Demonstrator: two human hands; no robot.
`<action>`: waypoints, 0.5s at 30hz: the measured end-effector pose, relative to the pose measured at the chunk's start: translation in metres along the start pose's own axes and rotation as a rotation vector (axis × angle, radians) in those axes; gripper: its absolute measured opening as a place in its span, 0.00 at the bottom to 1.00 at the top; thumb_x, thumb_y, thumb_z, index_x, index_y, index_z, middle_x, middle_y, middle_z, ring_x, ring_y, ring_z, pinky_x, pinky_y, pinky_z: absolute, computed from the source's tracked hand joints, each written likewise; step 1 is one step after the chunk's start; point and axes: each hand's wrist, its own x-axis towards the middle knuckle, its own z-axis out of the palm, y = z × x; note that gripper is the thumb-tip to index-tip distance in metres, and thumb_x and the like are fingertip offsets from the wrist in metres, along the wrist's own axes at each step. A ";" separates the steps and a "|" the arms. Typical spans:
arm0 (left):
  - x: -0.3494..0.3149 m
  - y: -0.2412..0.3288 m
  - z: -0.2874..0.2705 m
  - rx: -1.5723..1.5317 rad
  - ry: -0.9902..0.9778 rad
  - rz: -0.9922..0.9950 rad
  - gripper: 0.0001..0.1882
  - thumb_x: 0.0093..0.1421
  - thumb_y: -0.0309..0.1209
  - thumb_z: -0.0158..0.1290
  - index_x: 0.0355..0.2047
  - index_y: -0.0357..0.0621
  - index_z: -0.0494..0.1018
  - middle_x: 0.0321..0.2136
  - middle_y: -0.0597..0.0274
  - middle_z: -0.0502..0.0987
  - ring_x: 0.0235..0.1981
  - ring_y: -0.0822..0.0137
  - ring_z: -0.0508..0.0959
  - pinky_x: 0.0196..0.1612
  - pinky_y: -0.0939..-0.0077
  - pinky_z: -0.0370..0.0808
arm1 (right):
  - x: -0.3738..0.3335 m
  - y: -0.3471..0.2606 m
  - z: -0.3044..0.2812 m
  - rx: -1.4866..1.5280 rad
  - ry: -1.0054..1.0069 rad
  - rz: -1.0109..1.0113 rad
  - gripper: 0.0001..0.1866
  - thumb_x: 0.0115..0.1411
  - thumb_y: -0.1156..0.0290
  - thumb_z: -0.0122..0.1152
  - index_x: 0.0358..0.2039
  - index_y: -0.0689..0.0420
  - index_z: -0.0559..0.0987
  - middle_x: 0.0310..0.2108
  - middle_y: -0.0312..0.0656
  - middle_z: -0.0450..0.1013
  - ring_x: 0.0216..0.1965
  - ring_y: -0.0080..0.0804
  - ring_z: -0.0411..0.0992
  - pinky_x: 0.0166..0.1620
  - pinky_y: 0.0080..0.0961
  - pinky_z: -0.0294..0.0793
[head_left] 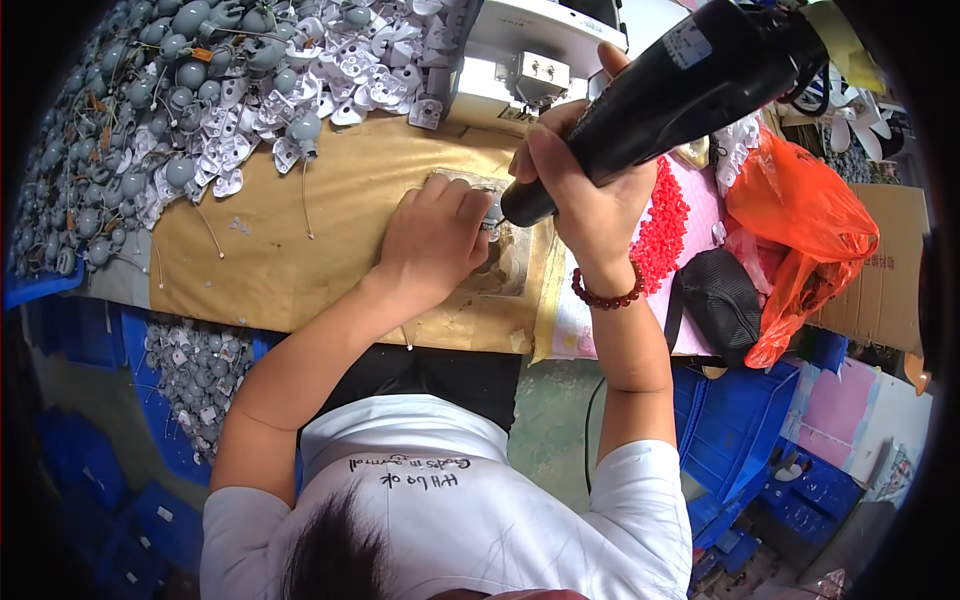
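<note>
My right hand [592, 205] is wrapped round a black electric screwdriver [660, 95], its body slanting up to the right. The driver's tip points down at a small grey plastic part [491, 214]. My left hand [432, 238] is closed, its fingertips pinching that part against a worn square pad [508, 270] on the table. Most of the part is hidden by my fingers and the driver's nose. Right of my right wrist lies a heap of small red pieces [660, 225].
Grey ball-shaped parts with wires [190, 75] and white plastic pieces [225, 150] are piled at the far left of the brown-covered table [260, 270]. A white box-like machine [495, 85] stands behind my hands. At the right are an orange plastic bag [800, 215] and a black pouch [722, 305].
</note>
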 end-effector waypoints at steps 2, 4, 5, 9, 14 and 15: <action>0.000 0.000 0.000 -0.009 -0.007 -0.009 0.16 0.47 0.28 0.61 0.36 0.42 0.71 0.33 0.58 0.72 0.38 0.54 0.73 0.38 0.60 0.73 | -0.005 0.003 0.003 0.022 0.016 -0.019 0.13 0.53 0.87 0.64 0.36 0.63 0.71 0.25 0.36 0.74 0.24 0.20 0.73 0.27 0.18 0.72; 0.000 0.000 0.001 -0.017 -0.001 -0.008 0.15 0.46 0.28 0.61 0.35 0.41 0.71 0.33 0.58 0.72 0.38 0.53 0.73 0.37 0.60 0.73 | -0.008 0.006 0.005 0.028 0.035 -0.029 0.11 0.53 0.87 0.64 0.34 0.63 0.73 0.24 0.36 0.74 0.23 0.19 0.72 0.27 0.18 0.72; 0.000 0.000 0.001 -0.020 0.009 -0.003 0.15 0.46 0.28 0.61 0.34 0.41 0.71 0.33 0.58 0.72 0.38 0.53 0.73 0.37 0.60 0.73 | -0.009 0.006 0.006 0.022 0.036 -0.032 0.10 0.52 0.88 0.64 0.33 0.63 0.73 0.24 0.36 0.74 0.23 0.19 0.72 0.27 0.18 0.71; -0.002 -0.002 0.002 -0.026 0.022 0.018 0.16 0.46 0.28 0.59 0.37 0.44 0.71 0.33 0.61 0.73 0.40 0.57 0.73 0.40 0.61 0.72 | -0.013 0.001 0.005 -0.036 -0.007 -0.004 0.07 0.52 0.87 0.65 0.28 0.62 0.76 0.24 0.35 0.74 0.24 0.19 0.71 0.27 0.18 0.70; -0.001 -0.003 -0.004 -0.053 0.000 0.036 0.14 0.45 0.27 0.58 0.34 0.45 0.69 0.32 0.60 0.72 0.39 0.56 0.73 0.38 0.60 0.71 | -0.028 0.012 0.003 -0.093 -0.028 -0.054 0.11 0.50 0.84 0.67 0.35 0.64 0.76 0.27 0.37 0.75 0.27 0.22 0.72 0.31 0.21 0.71; -0.001 -0.004 -0.004 -0.055 0.008 0.045 0.14 0.45 0.27 0.58 0.33 0.45 0.68 0.31 0.60 0.72 0.38 0.56 0.73 0.38 0.60 0.71 | -0.030 0.015 0.003 -0.092 -0.041 -0.065 0.16 0.50 0.84 0.67 0.40 0.66 0.75 0.28 0.37 0.74 0.28 0.22 0.72 0.32 0.21 0.72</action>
